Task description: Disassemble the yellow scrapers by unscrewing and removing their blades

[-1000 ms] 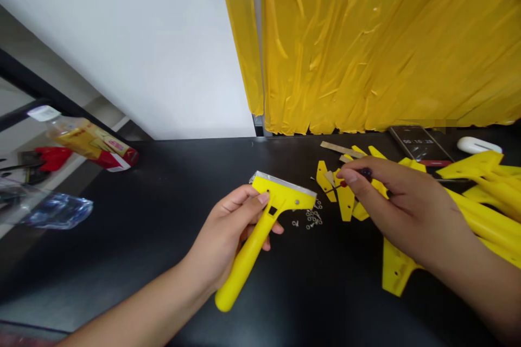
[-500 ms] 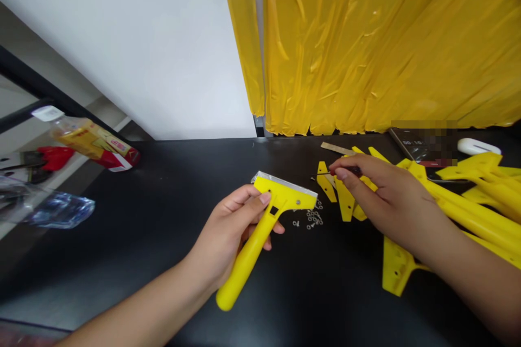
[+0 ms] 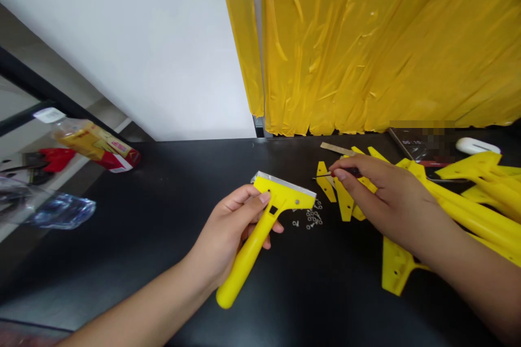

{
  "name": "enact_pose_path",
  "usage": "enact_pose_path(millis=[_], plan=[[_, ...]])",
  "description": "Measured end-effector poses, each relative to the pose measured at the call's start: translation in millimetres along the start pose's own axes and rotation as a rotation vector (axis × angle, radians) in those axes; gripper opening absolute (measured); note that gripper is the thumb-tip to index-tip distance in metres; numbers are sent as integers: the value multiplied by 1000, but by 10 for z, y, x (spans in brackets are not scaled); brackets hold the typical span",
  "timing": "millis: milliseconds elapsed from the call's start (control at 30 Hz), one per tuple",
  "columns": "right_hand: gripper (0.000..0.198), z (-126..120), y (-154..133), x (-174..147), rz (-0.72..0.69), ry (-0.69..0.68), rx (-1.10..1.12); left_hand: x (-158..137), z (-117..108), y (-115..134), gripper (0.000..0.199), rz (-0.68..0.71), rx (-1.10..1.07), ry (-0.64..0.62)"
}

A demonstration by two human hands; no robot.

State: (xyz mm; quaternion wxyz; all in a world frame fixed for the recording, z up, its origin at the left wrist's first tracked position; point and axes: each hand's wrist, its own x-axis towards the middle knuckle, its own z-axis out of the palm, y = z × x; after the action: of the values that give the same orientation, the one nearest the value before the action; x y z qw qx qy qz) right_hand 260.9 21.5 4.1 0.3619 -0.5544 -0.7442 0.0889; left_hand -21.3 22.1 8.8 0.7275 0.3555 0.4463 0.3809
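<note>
My left hand [image 3: 234,222] grips a yellow scraper [image 3: 249,267] by its head and upper handle, tilted with the head up. A metal strip runs along the head's top edge; a screw sits in its right hole and the left hole is bare. My right hand [image 3: 376,190] pinches a small screwdriver [image 3: 325,175], shaft pointing left, handle mostly hidden by the fingers. Something tiny and dark shows at its tip, too small to name. Several small screws and nuts [image 3: 312,217] lie on the black table [image 3: 171,238] just right of the scraper head.
Loose yellow plates [image 3: 345,201] and yellow scraper handles [image 3: 468,206] are heaped at the right. Behind them lie a phone-like timer [image 3: 415,143] and a white case [image 3: 477,146]. A drink bottle [image 3: 93,141] and clear plastic packaging [image 3: 63,210] are at the left; a yellow curtain [image 3: 345,49] hangs behind.
The screwdriver's tip now meets the spot where a tiny screw lay apart from it. Both hands and the scraper have barely moved.
</note>
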Motion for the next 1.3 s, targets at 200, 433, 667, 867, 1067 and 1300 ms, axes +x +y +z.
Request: enact_pose_path(millis=[200, 433, 667, 867, 1067, 1300], plan=[[18, -70, -37, 7, -53, 35, -52, 2, -10, 4, 24, 7, 11, -1], [17, -62, -26, -8, -67, 37, -66, 2, -7, 1, 24, 7, 12, -4], [19, -71, -50, 8, -17, 27, -48, 15, 0, 1, 22, 14, 14, -3], [22, -72, -61, 27, 58, 6, -23, 9, 0, 3, 21, 11, 9, -8], [25, -52, -35, 30, 85, 8, -12, 6, 2, 6, 22, 15, 14, -5], [23, -65, -45, 21, 60, 35, -30, 9, 1, 8, 23, 9, 7, -1]])
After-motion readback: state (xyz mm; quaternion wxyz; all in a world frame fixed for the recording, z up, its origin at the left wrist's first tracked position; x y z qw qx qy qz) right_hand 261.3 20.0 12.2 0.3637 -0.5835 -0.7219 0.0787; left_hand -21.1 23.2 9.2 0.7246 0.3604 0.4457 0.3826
